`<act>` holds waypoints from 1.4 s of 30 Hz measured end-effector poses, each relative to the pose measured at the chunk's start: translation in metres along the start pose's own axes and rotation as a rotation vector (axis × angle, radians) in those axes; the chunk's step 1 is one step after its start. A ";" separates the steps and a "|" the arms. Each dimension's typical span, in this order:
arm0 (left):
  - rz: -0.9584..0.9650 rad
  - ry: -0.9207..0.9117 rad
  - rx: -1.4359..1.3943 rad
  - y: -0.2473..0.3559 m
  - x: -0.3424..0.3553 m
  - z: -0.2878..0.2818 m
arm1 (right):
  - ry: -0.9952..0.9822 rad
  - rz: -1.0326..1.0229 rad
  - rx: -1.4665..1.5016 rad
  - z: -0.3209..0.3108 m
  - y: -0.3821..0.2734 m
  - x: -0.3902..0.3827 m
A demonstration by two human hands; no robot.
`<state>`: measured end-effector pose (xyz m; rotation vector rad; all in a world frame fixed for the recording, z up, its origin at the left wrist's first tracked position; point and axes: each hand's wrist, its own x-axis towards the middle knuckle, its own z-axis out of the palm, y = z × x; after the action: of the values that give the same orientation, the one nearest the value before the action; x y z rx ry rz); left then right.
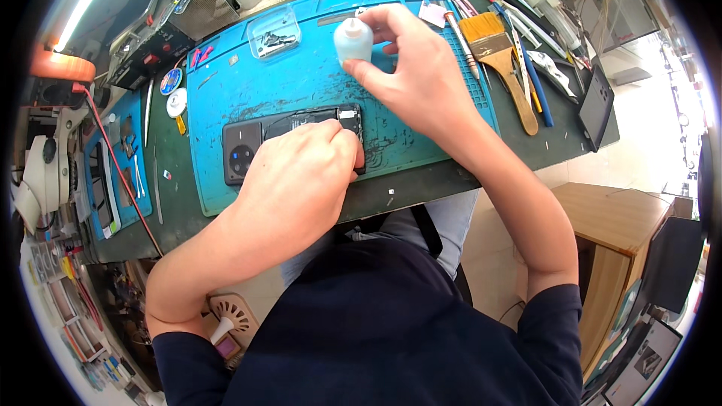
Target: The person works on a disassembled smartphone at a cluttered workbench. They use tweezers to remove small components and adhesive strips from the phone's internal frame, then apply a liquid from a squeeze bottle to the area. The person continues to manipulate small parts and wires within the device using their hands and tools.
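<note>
An opened phone (239, 154) with a dark body lies on the blue work mat (214, 94), its round camera area at the left end. My left hand (297, 177) rests over the phone's right part, with its fingers curled in near that end. Whatever is between those fingertips is hidden beneath the hand. A small translucent squeeze bottle (353, 43) with a pointed tip stands upright beyond the phone. Around its right side are the thumb and fingers of my right hand (421, 79), closed on it.
A clear tray (274, 34) of small parts sits on the mat's far left. To the right lie a wide brush (502, 56), pens and hand tools, and a dark phone panel (596, 109) at the bench edge. A red cable (113, 162) runs along the left.
</note>
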<state>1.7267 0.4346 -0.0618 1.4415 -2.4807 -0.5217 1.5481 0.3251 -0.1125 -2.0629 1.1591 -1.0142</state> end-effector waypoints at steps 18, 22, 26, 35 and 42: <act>0.054 0.122 0.155 0.007 -0.012 0.013 | 0.075 0.180 -0.353 -0.099 0.004 -0.030; 0.029 0.044 0.129 0.005 -0.005 0.006 | -0.091 0.059 -0.434 -0.082 0.010 -0.029; 0.027 -0.009 0.049 -0.002 0.000 0.002 | -0.167 0.042 -0.507 -0.060 0.014 -0.018; 0.021 -0.005 -0.015 -0.006 -0.004 0.003 | -0.424 0.351 0.184 -0.069 -0.027 -0.047; 0.020 0.012 -0.096 -0.009 -0.004 0.004 | -0.420 0.327 0.149 -0.050 -0.039 -0.066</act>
<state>1.7342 0.4353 -0.0695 1.3780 -2.4235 -0.6173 1.5018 0.3954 -0.0775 -1.7794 1.1100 -0.4673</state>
